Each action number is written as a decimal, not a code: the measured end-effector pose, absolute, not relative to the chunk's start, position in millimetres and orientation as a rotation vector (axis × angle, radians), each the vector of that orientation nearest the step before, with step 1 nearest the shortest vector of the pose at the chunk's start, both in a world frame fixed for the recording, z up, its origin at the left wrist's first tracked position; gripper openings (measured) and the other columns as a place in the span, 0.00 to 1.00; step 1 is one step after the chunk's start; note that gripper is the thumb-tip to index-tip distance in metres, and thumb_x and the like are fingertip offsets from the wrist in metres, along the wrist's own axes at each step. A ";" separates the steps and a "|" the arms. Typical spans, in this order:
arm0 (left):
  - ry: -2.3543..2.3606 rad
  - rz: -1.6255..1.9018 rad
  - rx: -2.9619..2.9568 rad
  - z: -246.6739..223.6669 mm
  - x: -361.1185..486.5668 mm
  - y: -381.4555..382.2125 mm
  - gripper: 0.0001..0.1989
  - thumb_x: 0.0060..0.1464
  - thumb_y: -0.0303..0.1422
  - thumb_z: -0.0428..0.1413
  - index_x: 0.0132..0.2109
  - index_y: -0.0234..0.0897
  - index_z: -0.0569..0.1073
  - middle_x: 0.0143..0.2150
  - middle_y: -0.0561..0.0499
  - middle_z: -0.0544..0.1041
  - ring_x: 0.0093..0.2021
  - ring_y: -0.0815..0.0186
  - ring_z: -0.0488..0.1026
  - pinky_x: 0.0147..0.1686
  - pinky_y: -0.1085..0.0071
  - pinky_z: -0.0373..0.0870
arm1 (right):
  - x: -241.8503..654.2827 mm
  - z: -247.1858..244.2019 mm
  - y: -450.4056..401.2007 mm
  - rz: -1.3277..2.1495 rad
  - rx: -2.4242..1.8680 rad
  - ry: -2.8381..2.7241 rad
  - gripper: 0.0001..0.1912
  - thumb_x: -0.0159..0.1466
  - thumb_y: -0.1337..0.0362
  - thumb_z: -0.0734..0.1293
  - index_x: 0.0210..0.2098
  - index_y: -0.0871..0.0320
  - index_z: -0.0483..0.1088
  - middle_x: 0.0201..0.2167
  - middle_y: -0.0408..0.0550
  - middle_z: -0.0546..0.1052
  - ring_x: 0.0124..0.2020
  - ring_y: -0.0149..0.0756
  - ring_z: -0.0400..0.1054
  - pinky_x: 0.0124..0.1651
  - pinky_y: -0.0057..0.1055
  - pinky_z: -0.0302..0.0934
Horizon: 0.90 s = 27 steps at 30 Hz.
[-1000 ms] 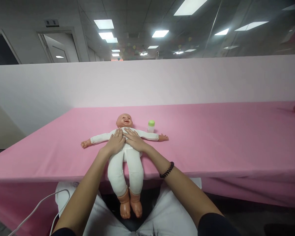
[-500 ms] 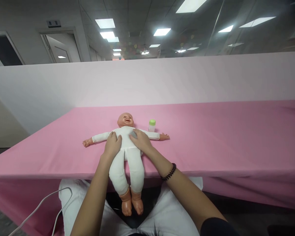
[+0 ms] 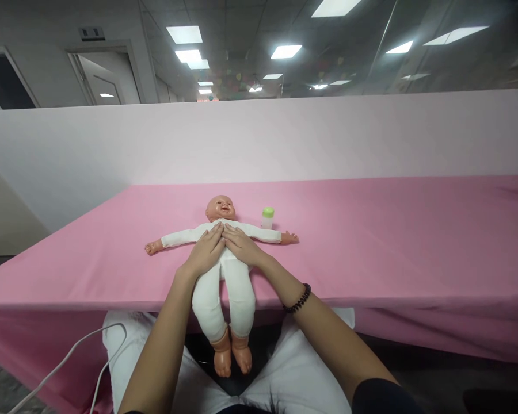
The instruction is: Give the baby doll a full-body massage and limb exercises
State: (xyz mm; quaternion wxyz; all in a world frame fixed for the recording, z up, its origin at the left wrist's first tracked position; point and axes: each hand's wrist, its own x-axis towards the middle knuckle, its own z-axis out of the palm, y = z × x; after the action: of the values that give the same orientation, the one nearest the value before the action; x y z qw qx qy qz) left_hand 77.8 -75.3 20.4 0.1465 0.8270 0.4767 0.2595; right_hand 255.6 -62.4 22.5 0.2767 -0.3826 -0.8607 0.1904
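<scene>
A baby doll with a white cloth body lies on its back on the pink-covered table. Its arms stretch out to both sides, and its legs hang over the front edge. My left hand rests flat on the doll's chest with the fingers extended. Beside it, my right hand lies flat on the chest too, and the fingertips of both hands meet near the middle. Whether anything lies under the palms is hidden.
A small bottle with a green cap stands beyond the doll's outstretched arm, right of its head. Behind the table rises a low white wall. A white cable loops at the lower left.
Both hands have slid inward from the sides of the doll's chest to its middle. The grey patch by my right fingers is now out of sight. The doll stays in place.
</scene>
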 end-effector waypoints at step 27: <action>1.203 1.045 2.371 16.0 71.3 -83.8 0.31 0.66 0.42 0.49 0.71 0.36 0.58 0.73 0.39 0.62 0.72 0.55 0.59 0.71 0.54 0.56 | 259.3 16.6 -71.5 0.400 -0.841 -2.054 0.17 0.68 0.66 0.61 0.50 0.60 0.79 0.53 0.55 0.80 0.57 0.42 0.73 0.63 0.40 0.64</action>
State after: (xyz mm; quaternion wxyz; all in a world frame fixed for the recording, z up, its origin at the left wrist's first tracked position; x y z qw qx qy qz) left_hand 71.3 -83.8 16.0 0.1417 0.8216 0.4169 0.3621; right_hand 259.3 -71.5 16.6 0.4289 -0.3369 -0.8227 0.1603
